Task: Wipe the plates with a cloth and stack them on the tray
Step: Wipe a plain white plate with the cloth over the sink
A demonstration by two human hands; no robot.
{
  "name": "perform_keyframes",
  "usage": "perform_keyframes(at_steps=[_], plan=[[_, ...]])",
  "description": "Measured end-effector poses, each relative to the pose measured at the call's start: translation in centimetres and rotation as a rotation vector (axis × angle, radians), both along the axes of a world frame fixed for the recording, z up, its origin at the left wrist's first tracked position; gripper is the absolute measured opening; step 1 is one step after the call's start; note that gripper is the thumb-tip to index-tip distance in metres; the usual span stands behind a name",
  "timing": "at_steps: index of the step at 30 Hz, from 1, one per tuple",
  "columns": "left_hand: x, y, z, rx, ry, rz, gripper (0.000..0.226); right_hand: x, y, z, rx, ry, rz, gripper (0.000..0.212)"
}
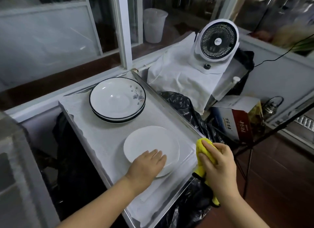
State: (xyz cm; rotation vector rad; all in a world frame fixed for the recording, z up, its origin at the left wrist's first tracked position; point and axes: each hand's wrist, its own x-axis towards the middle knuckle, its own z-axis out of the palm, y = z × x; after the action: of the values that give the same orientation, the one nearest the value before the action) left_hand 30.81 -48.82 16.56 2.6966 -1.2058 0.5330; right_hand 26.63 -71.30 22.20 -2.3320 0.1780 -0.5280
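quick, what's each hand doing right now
Left hand: open, fingers straight, resting flat on the white plate.
Right hand: closed around the yellow cloth, beside the plate, not touching it.

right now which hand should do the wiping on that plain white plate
Right. The right hand already grips the yellow cloth beside the plain white plate, while the left hand lies flat on it, steadying it.

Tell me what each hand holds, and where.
Right hand grips the bunched yellow cloth near its top. Left hand lies flat on the plain white plate.
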Motion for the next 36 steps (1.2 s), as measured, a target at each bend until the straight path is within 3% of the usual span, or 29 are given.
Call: perform_keyframes(at_steps=[5, 9, 18, 24, 30, 36], plan=[[-0.1, -0.9, -2.4, 0.065, 0.015, -0.011, 0.023, 0.1, -0.6, -0.7, 0.024, 0.015, -0.012, 0.044], [-0.3, -1.8, -3.4, 0.115, 0.205, 0.055, 0.063, -0.1, -0.9, -1.1, 0.04, 0.032, -0.012, 0.044], [-0.2, -3.1, -4.0, 0.056, 0.286, 0.123, 0.064, -0.2, -0.7, -1.3, 0.055, 0.084, 0.001, 0.043], [-0.5, -3.0, -3.6, 0.081, 0.243, 0.132, 0.062, -0.4, 0.5, -1.2, 0.046, 0.088, 0.038, 0.043], [-2.6, 0.5, 0.6, -0.016, 0.204, 0.19, 0.04, 0.1, 4.5, 0.4, 0.036, 0.031, 0.179, 0.043], [-8.5, 11.5, 5.6, -0.148, 0.153, 0.52, 0.008, 0.8, 15.1, 3.8, 0.129, -0.003, 0.475, 0.037]])
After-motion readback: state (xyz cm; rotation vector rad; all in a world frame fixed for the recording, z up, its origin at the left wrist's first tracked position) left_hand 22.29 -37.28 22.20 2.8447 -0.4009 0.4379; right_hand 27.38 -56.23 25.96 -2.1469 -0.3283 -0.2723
